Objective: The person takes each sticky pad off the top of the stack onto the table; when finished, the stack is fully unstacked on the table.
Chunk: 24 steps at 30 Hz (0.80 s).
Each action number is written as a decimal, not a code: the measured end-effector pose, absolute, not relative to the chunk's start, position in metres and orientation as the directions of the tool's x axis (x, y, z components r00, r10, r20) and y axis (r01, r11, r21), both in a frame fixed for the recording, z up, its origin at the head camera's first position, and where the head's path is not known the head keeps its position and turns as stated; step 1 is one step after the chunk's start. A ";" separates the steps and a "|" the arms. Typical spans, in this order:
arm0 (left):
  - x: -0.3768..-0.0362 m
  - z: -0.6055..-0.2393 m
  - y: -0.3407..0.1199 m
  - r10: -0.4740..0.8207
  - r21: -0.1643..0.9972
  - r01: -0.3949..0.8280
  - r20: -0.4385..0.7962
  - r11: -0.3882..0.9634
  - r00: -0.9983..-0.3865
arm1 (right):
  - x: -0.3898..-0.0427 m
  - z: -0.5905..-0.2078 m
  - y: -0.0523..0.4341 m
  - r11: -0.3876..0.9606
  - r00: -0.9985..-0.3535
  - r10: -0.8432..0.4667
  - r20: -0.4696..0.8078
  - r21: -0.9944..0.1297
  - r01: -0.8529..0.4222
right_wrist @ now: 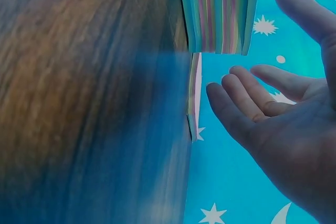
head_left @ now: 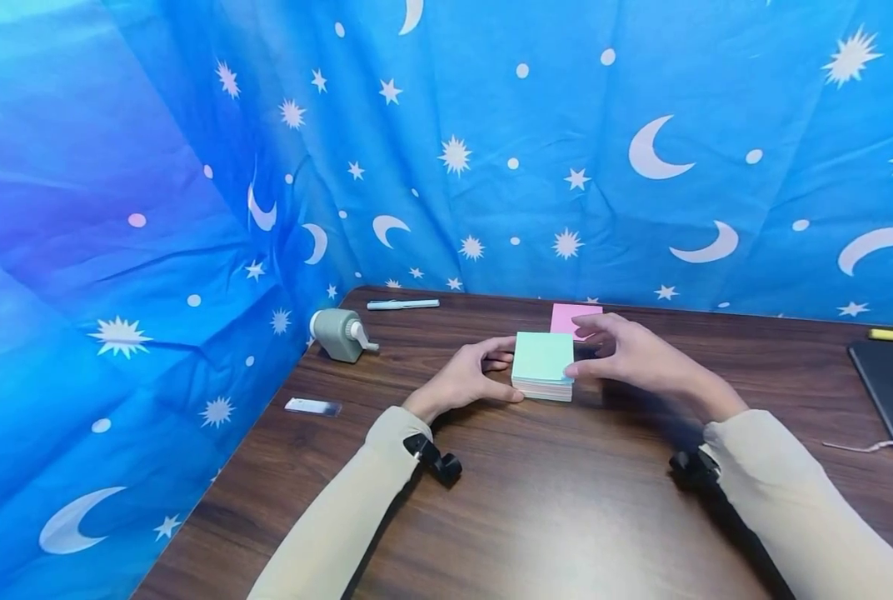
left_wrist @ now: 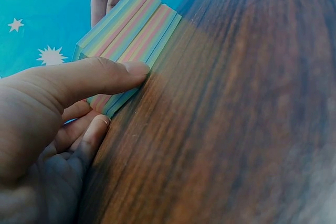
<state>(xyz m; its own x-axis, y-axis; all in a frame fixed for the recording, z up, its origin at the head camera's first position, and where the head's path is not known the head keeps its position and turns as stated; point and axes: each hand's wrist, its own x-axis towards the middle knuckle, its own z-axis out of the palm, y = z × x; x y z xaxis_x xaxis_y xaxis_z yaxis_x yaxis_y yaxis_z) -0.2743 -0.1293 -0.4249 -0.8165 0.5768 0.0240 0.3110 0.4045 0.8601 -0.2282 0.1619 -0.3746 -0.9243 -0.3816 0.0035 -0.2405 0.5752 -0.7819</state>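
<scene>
- Centrally, a block of sticky notes [head_left: 542,366] with a mint-green top sheet is seen resting flat on the brown wooden surface [head_left: 551,500], between the two hands; its striped pastel edges are shown in the wrist views [left_wrist: 126,40].
- The left hand [head_left: 465,379] is laid against the block's left side, with the thumb [left_wrist: 100,77] pressed along the lower edge and the fingers curled behind it, apparently so that the stack is braced against sliding.
- The right hand [head_left: 634,354] is held at the block's right side with its fingers [right_wrist: 247,98] relaxed and spread; in the right wrist view a gap is visible, so firm contact cannot be confirmed.
- A single pink note [head_left: 572,318] is seen lying flat just behind the block.
- A grey tape dispenser [head_left: 339,333] and a pale pen [head_left: 403,304] are set well apart, near the left rear corner, clear of the hands.
</scene>
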 end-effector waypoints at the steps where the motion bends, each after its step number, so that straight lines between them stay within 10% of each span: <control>1: -0.274 -0.425 -0.130 0.576 0.860 0.311 0.024 0.405 -0.817 | -0.228 -0.375 0.161 0.577 -0.922 -0.387 0.006 -0.778 -0.247; 24: -0.271 -0.423 -0.131 0.578 0.863 0.296 0.007 0.408 -0.816 | -0.227 -0.383 0.159 0.586 -0.904 -0.427 0.023 -0.754 -0.296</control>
<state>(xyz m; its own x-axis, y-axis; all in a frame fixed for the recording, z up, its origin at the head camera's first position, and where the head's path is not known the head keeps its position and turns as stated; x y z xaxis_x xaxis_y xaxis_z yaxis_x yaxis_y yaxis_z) -0.2712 -0.1306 -0.4226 -0.8160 0.5780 0.0069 0.2964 0.4082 0.8634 -0.2268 0.1586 -0.3833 -0.9040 -0.4268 0.0235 -0.2964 0.5864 -0.7539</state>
